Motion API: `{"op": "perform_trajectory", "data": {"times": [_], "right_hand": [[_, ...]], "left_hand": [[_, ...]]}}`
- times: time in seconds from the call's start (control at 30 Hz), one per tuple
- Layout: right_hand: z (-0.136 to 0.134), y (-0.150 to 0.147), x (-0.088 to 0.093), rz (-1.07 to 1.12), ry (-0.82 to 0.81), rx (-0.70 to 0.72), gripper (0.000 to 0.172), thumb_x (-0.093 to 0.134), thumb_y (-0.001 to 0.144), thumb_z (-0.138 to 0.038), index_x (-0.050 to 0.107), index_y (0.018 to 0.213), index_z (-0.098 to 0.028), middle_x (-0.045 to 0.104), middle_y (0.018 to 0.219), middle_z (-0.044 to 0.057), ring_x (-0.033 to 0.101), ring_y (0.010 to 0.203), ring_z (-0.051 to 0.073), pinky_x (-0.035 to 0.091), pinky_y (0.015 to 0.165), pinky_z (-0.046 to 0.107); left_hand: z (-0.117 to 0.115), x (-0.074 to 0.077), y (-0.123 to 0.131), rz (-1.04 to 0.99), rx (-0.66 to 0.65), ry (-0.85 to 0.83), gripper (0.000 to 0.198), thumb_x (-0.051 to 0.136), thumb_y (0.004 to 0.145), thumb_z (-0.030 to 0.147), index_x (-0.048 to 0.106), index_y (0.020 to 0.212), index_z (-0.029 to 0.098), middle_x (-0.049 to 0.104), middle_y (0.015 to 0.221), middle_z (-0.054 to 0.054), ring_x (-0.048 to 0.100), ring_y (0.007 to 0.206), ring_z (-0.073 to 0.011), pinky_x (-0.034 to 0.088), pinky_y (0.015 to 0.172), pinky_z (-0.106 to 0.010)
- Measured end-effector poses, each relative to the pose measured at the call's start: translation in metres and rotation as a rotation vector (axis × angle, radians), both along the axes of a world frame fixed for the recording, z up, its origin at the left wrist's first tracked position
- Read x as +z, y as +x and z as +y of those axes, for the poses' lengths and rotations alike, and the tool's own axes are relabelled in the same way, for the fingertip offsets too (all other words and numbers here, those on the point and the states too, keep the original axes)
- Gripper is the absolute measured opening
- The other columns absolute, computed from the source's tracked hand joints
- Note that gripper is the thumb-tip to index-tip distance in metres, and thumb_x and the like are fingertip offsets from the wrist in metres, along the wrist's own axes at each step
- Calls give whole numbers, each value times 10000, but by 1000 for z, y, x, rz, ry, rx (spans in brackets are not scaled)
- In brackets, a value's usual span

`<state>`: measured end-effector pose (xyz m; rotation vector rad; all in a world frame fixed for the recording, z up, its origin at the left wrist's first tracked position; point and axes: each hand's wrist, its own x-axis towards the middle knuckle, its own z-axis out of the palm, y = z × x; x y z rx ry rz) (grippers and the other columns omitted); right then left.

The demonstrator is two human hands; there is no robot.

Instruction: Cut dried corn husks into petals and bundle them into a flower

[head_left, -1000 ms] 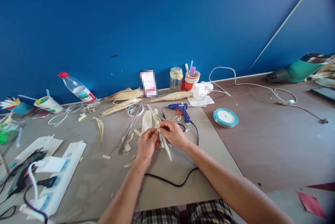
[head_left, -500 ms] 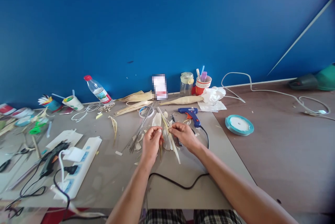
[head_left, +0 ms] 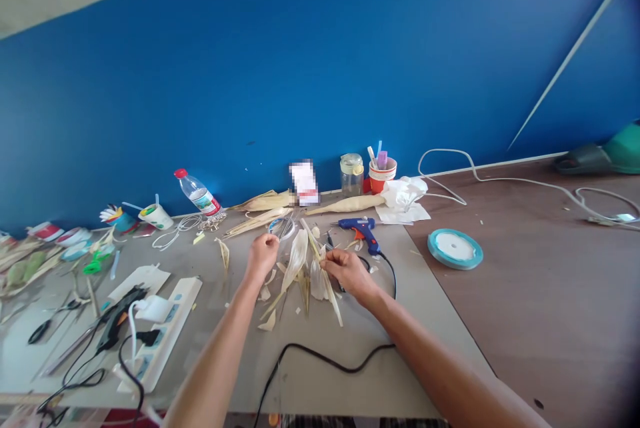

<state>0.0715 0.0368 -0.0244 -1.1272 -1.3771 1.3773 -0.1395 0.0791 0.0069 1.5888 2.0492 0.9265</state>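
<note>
My left hand (head_left: 264,256) is closed at the bundle of thin metal wires (head_left: 286,229), with thumb and fingers pinched round it. The wires' lower part is hidden behind the hand and forearm. Just beyond it lies a roll of tape (head_left: 281,227). My right hand (head_left: 349,271) pinches a narrow strip of dried corn husk (head_left: 331,295) between thumb and forefinger. Pale husk pieces (head_left: 296,256) lie spread on the table between both hands. A blue glue gun (head_left: 364,231) rests behind my right hand, its nozzle pointing left.
A power strip (head_left: 167,331) and a black glue gun (head_left: 120,315) lie at left. Along the blue wall stand a tilted water bottle (head_left: 200,196), a glass jar (head_left: 352,178) and a red paper cup (head_left: 383,178). At right are a ribbon spool (head_left: 455,248) and a white cable (head_left: 525,180).
My left hand has moved left, away from the husks, to the wires. My right hand stays at the husk strip. The view has tilted slightly, and the black cord has shifted.
</note>
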Motion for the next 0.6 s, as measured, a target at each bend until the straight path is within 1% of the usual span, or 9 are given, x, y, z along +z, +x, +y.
{"op": "perform_trajectory", "data": {"times": [0.07,0.13,0.2,0.3,0.37,0.47,0.6], "right_hand": [[0,1,0,7,16,1,194,539,694,-333,516,604,-162,412,523,-52,340,497,74,269,483,213],[-1,1,0,12,28,1,190,538,695,-327,514,602,-163,403,517,-54,328,494,73,259,474,210],[-2,1,1,14,39,-1,180,540,693,-314,512,597,-164,398,514,-54,319,490,72,254,467,207],[-2,0,2,15,44,-2,176,542,691,-308,509,589,-168,398,512,-53,319,485,73,252,462,207],[-2,-1,3,19,37,-3,180,544,688,-312,505,585,-170,401,513,-52,322,486,75,251,462,208],[-2,0,4,35,23,0,184,544,686,-320,501,584,-172,397,513,-54,321,487,74,249,466,209],[-2,1,4,40,20,6,181,544,686,-317,494,588,-173,383,518,-58,317,489,72,253,470,207]], "left_hand": [[13,-7,-7,96,22,-21,95,541,688,198,630,687,163,662,828,-94,604,805,-214,430,760,-309],[21,-13,-10,170,42,-46,76,555,674,190,627,657,171,667,844,-113,605,832,-235,423,753,-317],[26,-17,-10,218,49,-78,67,573,666,200,617,619,183,668,787,-114,608,821,-249,419,726,-318],[34,-20,-10,258,43,-125,97,577,648,183,597,554,193,645,665,-110,609,745,-261,405,666,-321],[38,-20,-10,271,32,-146,110,568,630,154,593,531,194,631,623,-105,599,686,-258,389,627,-319],[42,-18,-13,277,18,-149,108,556,626,144,605,544,195,630,623,-92,575,636,-234,365,590,-302],[40,-11,-21,272,18,-124,106,545,654,172,610,574,193,632,641,-65,541,616,-198,341,574,-278]]}}
